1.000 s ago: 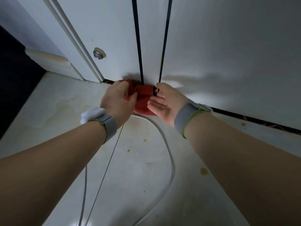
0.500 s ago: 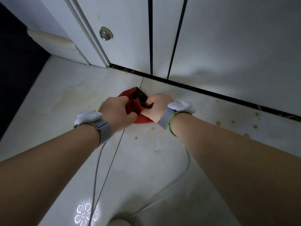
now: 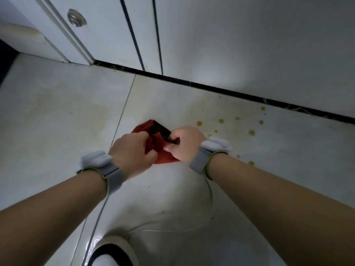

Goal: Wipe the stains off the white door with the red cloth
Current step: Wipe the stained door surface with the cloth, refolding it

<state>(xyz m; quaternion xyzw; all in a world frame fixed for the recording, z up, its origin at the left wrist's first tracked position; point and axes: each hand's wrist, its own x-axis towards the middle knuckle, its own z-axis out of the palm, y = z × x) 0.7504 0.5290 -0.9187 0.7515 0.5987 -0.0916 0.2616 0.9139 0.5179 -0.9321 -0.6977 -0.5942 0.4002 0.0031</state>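
Red cloth: we hold the red cloth [image 3: 161, 148] bunched up between our two hands, low over the floor [image 3: 57, 112]. We cannot tell if it touches the floor.
Left hand: our left hand [image 3: 132, 148] is on the left side of the red cloth. Its fingers and thumb are curled tight and pinch the cloth.
Right hand: our right hand [image 3: 184, 144] is on the right side of the red cloth. Its fingers are curled in and grip a dark fold of it.
White door: the white door [image 3: 249, 45] stands past the red cloth, well apart from it. The cloth is not on the door.
Dark strip: a dark strip [image 3: 211, 87] runs along the bottom of the door, between the door and the red cloth.
Brown spots: small brown spots [image 3: 251, 132] dot the floor to the right of the red cloth.
Wrist bands: we wear a gray band [image 3: 113, 175] on the left wrist and another one [image 3: 199, 162] on the right wrist, just behind the red cloth.
White cable: a white cable [image 3: 209, 194] curves on the floor on the near side of the red cloth.
Shoe: a shoe [image 3: 113, 252] sits well below the red cloth, at the bottom edge.
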